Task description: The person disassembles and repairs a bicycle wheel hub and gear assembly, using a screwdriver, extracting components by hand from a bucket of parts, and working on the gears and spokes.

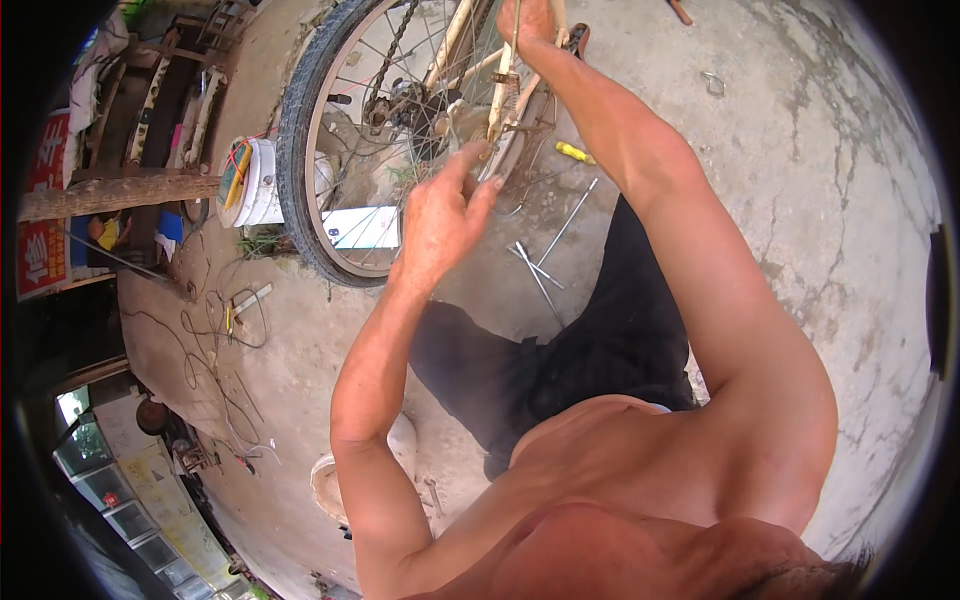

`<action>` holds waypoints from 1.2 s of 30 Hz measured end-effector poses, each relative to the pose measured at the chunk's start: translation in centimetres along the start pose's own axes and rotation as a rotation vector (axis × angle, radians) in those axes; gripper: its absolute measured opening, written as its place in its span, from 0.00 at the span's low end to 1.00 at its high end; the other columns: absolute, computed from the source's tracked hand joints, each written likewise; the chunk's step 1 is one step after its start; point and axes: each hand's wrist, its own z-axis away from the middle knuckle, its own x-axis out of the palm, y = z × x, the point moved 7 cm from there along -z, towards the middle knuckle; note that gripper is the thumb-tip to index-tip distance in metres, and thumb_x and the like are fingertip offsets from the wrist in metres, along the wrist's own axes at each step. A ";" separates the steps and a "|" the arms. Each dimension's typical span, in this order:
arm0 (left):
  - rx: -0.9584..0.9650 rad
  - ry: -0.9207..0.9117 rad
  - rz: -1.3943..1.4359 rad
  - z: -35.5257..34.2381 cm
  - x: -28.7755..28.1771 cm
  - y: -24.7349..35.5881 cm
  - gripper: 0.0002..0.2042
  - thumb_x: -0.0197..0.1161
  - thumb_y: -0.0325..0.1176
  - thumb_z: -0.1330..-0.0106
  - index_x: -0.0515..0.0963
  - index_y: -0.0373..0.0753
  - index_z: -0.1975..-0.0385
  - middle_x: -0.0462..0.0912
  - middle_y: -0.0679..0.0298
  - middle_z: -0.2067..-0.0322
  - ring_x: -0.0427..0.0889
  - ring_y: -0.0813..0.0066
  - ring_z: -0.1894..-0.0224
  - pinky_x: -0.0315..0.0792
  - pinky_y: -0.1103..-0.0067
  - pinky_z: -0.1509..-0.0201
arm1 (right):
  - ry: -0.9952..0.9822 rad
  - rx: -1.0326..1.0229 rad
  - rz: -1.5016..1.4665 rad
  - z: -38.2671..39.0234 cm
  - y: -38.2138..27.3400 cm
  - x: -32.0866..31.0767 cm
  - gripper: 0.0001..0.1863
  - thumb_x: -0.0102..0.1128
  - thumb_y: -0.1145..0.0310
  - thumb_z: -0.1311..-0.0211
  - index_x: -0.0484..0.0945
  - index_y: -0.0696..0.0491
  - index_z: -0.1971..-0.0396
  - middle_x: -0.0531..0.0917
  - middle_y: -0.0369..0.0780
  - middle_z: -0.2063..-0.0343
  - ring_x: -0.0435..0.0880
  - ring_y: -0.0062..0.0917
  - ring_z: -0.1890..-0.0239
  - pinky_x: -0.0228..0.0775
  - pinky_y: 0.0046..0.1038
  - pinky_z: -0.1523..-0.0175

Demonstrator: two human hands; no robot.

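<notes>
A bicycle with a black tyre (297, 150) and cream frame tubes (500, 95) stands at the top of the head view, its upper part cut off. My left hand (440, 220) reaches to the lower end of a cream tube beside the wheel rim. Its index finger and thumb are apart, with the fingertips at a small metal fitting and spring. Higher up, my right hand (527, 22) is closed round a part of the bicycle frame, and the picture's edge cuts it off. Spokes and the hub (385, 110) lie left of my left hand.
On the concrete floor between my legs lies a three-armed metal wrench (540, 266); a yellow-handled tool (574, 152) rests nearby. A white bucket (262, 185) stands behind the tyre. A wooden beam (120, 196), loose cable (200, 350) and cluttered shelves (150, 110) are at left.
</notes>
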 end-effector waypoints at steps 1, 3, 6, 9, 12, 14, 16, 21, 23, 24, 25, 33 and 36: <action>-0.048 0.018 0.085 2.6 -0.3 -2.1 0.20 0.66 0.34 0.31 0.78 0.36 0.40 0.82 0.60 0.76 0.81 0.72 0.73 0.75 0.73 0.66 | 0.003 0.028 -0.097 0.9 2.1 1.5 0.30 0.34 0.37 0.23 0.74 0.49 0.64 0.79 0.42 0.75 0.78 0.30 0.80 0.65 0.32 0.81; -0.123 0.072 0.344 7.3 0.6 -7.4 0.19 0.64 0.33 0.29 0.78 0.33 0.41 0.83 0.63 0.73 0.82 0.76 0.70 0.76 0.76 0.62 | 0.111 -0.271 -0.006 -0.2 -1.9 0.2 0.25 0.39 0.42 0.22 0.71 0.50 0.56 0.80 0.44 0.73 0.81 0.34 0.76 0.71 0.35 0.76; -0.472 0.584 0.727 23.2 -3.5 -24.2 0.23 0.56 0.43 0.23 0.75 0.31 0.38 0.84 0.62 0.68 0.82 0.72 0.67 0.77 0.72 0.53 | 0.447 -0.473 1.176 6.9 -0.6 5.6 0.20 0.44 0.49 0.22 0.70 0.53 0.52 0.82 0.51 0.66 0.84 0.46 0.64 0.75 0.45 0.59; -0.692 1.286 1.256 41.0 -2.9 -35.0 0.30 0.54 0.60 0.25 0.75 0.38 0.40 0.79 0.66 0.69 0.75 0.72 0.65 0.72 0.74 0.57 | 0.492 -0.363 1.166 8.0 -3.7 6.0 0.21 0.49 0.53 0.24 0.68 0.55 0.46 0.83 0.58 0.56 0.82 0.55 0.51 0.68 0.51 0.45; -0.922 1.704 1.273 56.5 2.3 -39.8 0.30 0.49 0.62 0.24 0.79 0.40 0.44 0.81 0.65 0.63 0.75 0.69 0.59 0.72 0.68 0.52 | 0.484 -0.268 1.306 10.3 -3.8 8.2 0.25 0.49 0.50 0.24 0.68 0.56 0.43 0.82 0.58 0.51 0.80 0.56 0.47 0.68 0.49 0.41; -1.038 1.685 1.315 59.4 6.0 -41.1 0.31 0.47 0.64 0.24 0.78 0.40 0.43 0.81 0.63 0.61 0.76 0.67 0.57 0.73 0.66 0.49 | 0.478 -0.187 1.407 9.6 -4.1 7.4 0.28 0.49 0.47 0.25 0.67 0.56 0.40 0.81 0.58 0.49 0.79 0.55 0.44 0.68 0.48 0.39; -1.082 1.633 1.374 57.5 9.8 -43.6 0.32 0.47 0.64 0.24 0.77 0.40 0.42 0.81 0.62 0.60 0.76 0.66 0.57 0.73 0.66 0.48 | 0.522 -0.427 1.286 5.3 -6.9 3.1 0.35 0.60 0.43 0.31 0.65 0.50 0.34 0.80 0.57 0.45 0.78 0.53 0.41 0.68 0.45 0.34; -1.202 1.513 1.362 51.5 13.1 -46.6 0.39 0.41 0.69 0.26 0.72 0.38 0.36 0.78 0.56 0.52 0.75 0.61 0.49 0.68 0.62 0.35 | 0.610 -0.555 1.346 8.0 -6.4 6.0 0.33 0.51 0.46 0.27 0.76 0.70 0.59 0.84 0.63 0.63 0.85 0.54 0.56 0.72 0.50 0.50; -1.221 1.552 1.255 48.6 12.5 -50.4 0.43 0.36 0.71 0.26 0.58 0.37 0.26 0.66 0.50 0.32 0.67 0.54 0.31 0.58 0.59 0.25 | 0.556 -0.403 1.277 9.5 -4.3 8.2 0.32 0.50 0.46 0.27 0.74 0.68 0.55 0.82 0.64 0.56 0.81 0.56 0.46 0.71 0.46 0.40; -1.141 1.595 1.204 42.3 11.9 -51.7 0.42 0.37 0.68 0.24 0.53 0.38 0.24 0.61 0.48 0.28 0.64 0.55 0.29 0.58 0.58 0.25 | 0.546 -0.406 1.285 8.9 -4.3 8.7 0.32 0.50 0.46 0.27 0.74 0.68 0.55 0.82 0.64 0.56 0.81 0.56 0.46 0.71 0.46 0.40; -0.819 1.473 1.483 29.2 11.1 -51.2 0.40 0.41 0.64 0.23 0.50 0.39 0.23 0.62 0.51 0.27 0.63 0.55 0.27 0.56 0.57 0.23 | 0.527 -0.428 1.271 8.6 -3.3 9.3 0.33 0.50 0.46 0.27 0.74 0.69 0.55 0.82 0.64 0.56 0.81 0.57 0.47 0.70 0.46 0.40; -0.362 1.053 1.837 8.0 3.2 -36.3 0.28 0.46 0.49 0.24 0.71 0.38 0.33 0.75 0.54 0.34 0.68 0.56 0.28 0.59 0.60 0.23 | 0.551 -0.555 1.420 5.3 -5.5 8.0 0.36 0.42 0.47 0.23 0.79 0.72 0.67 0.82 0.69 0.64 0.82 0.62 0.56 0.70 0.53 0.49; -0.382 0.935 1.807 8.6 5.6 -40.3 0.30 0.52 0.51 0.27 0.70 0.38 0.32 0.76 0.53 0.35 0.69 0.55 0.29 0.58 0.58 0.24 | 0.468 -0.566 1.483 5.4 -4.2 8.0 0.34 0.41 0.48 0.23 0.80 0.69 0.67 0.83 0.65 0.66 0.82 0.62 0.58 0.69 0.54 0.50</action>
